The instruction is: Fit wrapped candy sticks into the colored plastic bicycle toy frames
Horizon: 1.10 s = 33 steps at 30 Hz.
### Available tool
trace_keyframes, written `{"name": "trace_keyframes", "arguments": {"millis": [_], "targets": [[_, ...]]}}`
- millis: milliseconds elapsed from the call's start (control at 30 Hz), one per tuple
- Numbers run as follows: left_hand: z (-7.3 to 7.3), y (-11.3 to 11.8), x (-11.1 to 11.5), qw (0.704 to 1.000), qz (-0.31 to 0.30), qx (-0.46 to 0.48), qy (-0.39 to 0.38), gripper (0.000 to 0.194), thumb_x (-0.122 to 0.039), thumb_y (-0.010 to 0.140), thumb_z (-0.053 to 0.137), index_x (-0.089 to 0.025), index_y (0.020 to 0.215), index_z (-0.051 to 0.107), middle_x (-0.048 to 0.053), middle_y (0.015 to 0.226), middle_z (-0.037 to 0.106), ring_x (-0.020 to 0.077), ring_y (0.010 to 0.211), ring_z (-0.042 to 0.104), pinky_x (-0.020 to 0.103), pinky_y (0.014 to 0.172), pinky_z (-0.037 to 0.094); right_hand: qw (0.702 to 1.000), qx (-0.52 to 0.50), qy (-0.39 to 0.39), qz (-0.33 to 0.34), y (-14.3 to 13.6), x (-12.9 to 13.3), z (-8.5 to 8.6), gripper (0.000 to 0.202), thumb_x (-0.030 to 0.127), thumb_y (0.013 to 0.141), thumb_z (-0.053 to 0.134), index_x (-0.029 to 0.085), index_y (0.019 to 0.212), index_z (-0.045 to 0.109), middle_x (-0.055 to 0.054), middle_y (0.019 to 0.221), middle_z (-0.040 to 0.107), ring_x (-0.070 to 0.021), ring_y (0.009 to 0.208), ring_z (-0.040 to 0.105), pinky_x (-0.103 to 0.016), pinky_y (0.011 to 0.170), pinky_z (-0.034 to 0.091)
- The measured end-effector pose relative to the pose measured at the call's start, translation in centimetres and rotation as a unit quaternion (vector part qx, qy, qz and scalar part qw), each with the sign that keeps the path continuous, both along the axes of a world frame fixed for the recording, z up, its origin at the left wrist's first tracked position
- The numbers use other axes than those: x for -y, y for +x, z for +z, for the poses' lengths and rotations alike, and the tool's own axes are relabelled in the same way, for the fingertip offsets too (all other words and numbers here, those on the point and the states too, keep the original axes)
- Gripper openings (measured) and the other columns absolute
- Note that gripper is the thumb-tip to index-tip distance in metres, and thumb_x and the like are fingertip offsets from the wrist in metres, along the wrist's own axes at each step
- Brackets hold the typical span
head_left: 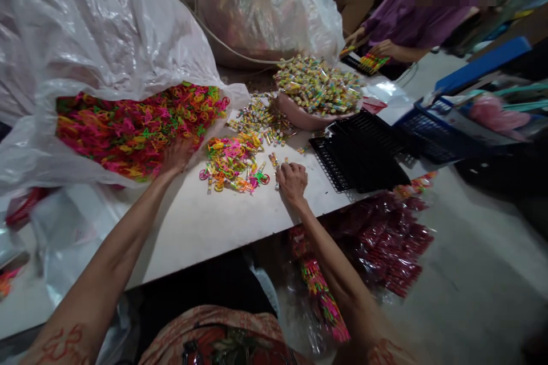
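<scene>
Reaching into the mouth of the big plastic bag [85, 28], my left hand [175, 155] lies spread, fingers open, on the heap of neon plastic rings [137, 125] that spills from it. My right hand [292, 179] is curled shut on the table [205, 222], its fingertips pinching what looks like a small wrapped candy piece [274, 161], though the blur keeps me from being sure. Between both hands sits a small pile of rings and candy [233, 162], just beside my right knuckles and near my left fingers. I judge that a careless sweep of my left hand could drag far more rings out than I can keep together, and they could scatter off the table edge toward the red packets [385, 239] on the floor. The pink bowl [299, 117], heaped with wrapped candies, stands beyond the pile, with black trays [359, 154] to its right. Another person's hands [383, 48] work at the far end
</scene>
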<state>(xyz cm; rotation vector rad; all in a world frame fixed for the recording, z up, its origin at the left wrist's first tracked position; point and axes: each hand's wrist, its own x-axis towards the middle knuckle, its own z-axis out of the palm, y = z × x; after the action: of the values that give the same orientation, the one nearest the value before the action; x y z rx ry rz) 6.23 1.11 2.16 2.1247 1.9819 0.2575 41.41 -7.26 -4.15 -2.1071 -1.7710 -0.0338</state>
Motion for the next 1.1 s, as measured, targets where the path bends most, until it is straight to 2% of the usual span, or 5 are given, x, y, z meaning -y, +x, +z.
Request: {"name": "trace_keyframes", "arguments": {"millis": [200, 467, 767, 967, 1100], "targets": [[-1.1, -1.1, 3.9, 0.983, -0.005, 0.119, 0.14, 0.033, -0.014, 0.079, 0.054, -0.016, 0.111, 0.063, 0.014, 0.127, 0.059, 0.0313, 0.13, 0.046, 0.045, 0.11, 0.033, 0.986, -0.089, 0.032, 0.136, -0.6, 2.8, -0.2, 0.035, 0.025, 0.09, 0.044, 0.019, 0.115, 0.067, -0.012, 0.112, 0.067, -0.0272, 0.113, 0.051, -0.044, 0.1, 0.04], [-1.1, -0.4, 10.0, 0.928, 0.148, 0.289, 0.181, 0.032, -0.023, 0.069, 0.065, -0.013, 0.099, 0.063, 0.013, 0.101, 0.068, 0.0284, 0.103, 0.061, 0.043, 0.097, 0.043, 0.997, -0.045, -0.02, 0.052, -3.9, 4.2, 1.8, 0.034, 0.019, 0.09, 0.043, 0.018, 0.112, 0.069, -0.012, 0.108, 0.07, -0.0288, 0.117, 0.048, -0.045, 0.099, 0.033], [0.2, 3.9, 14.7, 0.543, 0.288, 0.769, -0.176, 0.01, -0.012, 0.063, 0.059, -0.017, 0.073, 0.059, 0.005, 0.082, 0.073, 0.0139, 0.068, 0.066, 0.024, 0.058, 0.053, 0.993, -0.014, -0.072, 0.098, -4.4, 2.4, 3.0, 0.04, 0.011, 0.088, 0.04, 0.018, 0.116, 0.067, -0.012, 0.106, 0.069, -0.0254, 0.101, 0.054, -0.036, 0.087, 0.038], [-0.2, 3.9, 15.9, 0.56, 0.287, 0.751, -0.201, 0.016, -0.005, 0.063, 0.069, -0.012, 0.077, 0.064, 0.005, 0.079, 0.072, 0.0126, 0.064, 0.067, 0.022, 0.057, 0.055, 0.997, -0.045, -0.06, 0.023, -3.4, 1.6, 2.9, 0.029, 0.01, 0.079, 0.047, 0.015, 0.094, 0.071, -0.014, 0.1, 0.069, -0.0301, 0.104, 0.054, -0.046, 0.094, 0.038], [-1.0, 4.4, 16.5, 0.582, 0.286, 0.734, -0.202, 0.02, -0.008, 0.059, 0.077, -0.012, 0.073, 0.064, 0.002, 0.069, 0.07, 0.0113, 0.058, 0.065, 0.022, 0.055, 0.054, 0.96, -0.279, 0.028, 0.016, -5.2, 3.1, 4.3, 0.033, 0.021, 0.081, 0.055, 0.019, 0.112, 0.065, -0.008, 0.095, 0.068, -0.0238, 0.091, 0.056, -0.042, 0.085, 0.045]]}}
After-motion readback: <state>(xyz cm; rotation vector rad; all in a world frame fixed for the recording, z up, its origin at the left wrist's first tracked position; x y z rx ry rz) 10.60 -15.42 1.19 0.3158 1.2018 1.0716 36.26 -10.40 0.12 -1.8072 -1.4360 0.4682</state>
